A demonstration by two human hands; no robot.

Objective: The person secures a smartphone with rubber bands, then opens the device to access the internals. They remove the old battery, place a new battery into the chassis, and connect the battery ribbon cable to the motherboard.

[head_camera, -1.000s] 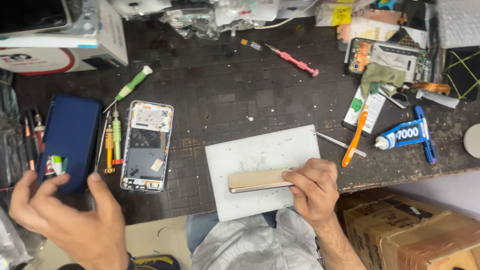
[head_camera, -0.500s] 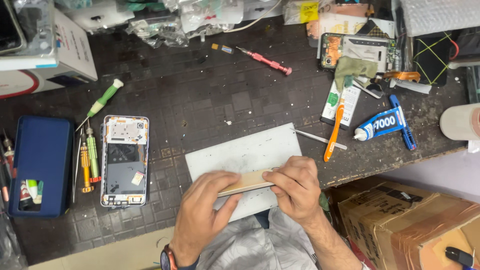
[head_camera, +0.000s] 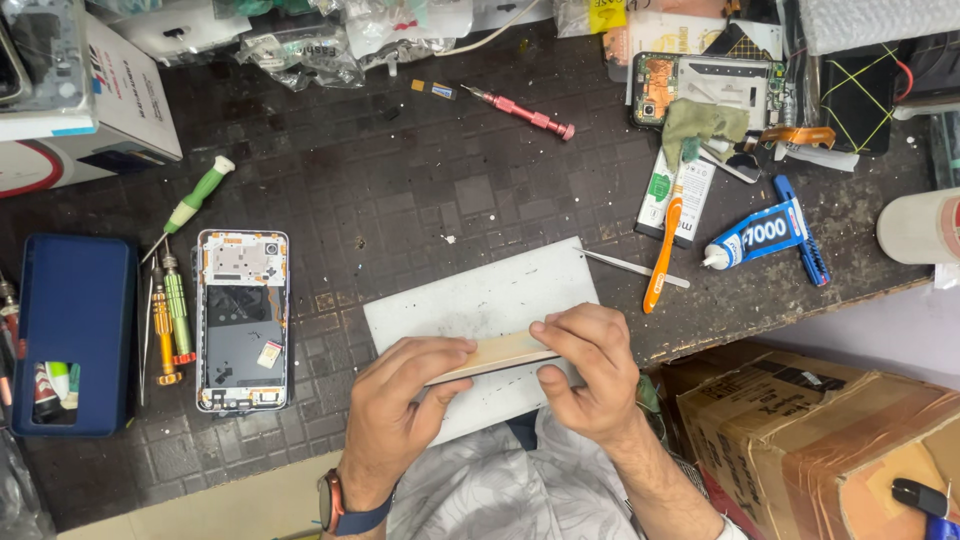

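Both my hands hold a thin gold-coloured phone part (head_camera: pixel 495 355) edge-on above a white work pad (head_camera: pixel 480 300) at the table's near edge. My left hand (head_camera: pixel 400 400) grips its left end from below, with a watch on that wrist. My right hand (head_camera: pixel 590 365) pinches its right end. An opened phone frame (head_camera: pixel 242 320) with bare insides lies flat to the left on the dark gridded mat (head_camera: pixel 400 180). A dark blue phone back cover (head_camera: pixel 75 335) lies further left.
Green and orange screwdrivers (head_camera: pixel 170 315) lie beside the phone frame. A pink screwdriver (head_camera: pixel 520 108), tweezers (head_camera: pixel 630 268), an orange toothbrush (head_camera: pixel 663 255), a blue glue tube (head_camera: pixel 757 235) and another opened phone (head_camera: pixel 700 90) sit to the right. Cardboard boxes (head_camera: pixel 820 440) stand below the table edge.
My left hand left the blue cover at the far left and came to the gold part, gripping its left end. The part is now lifted edge-on between both hands.
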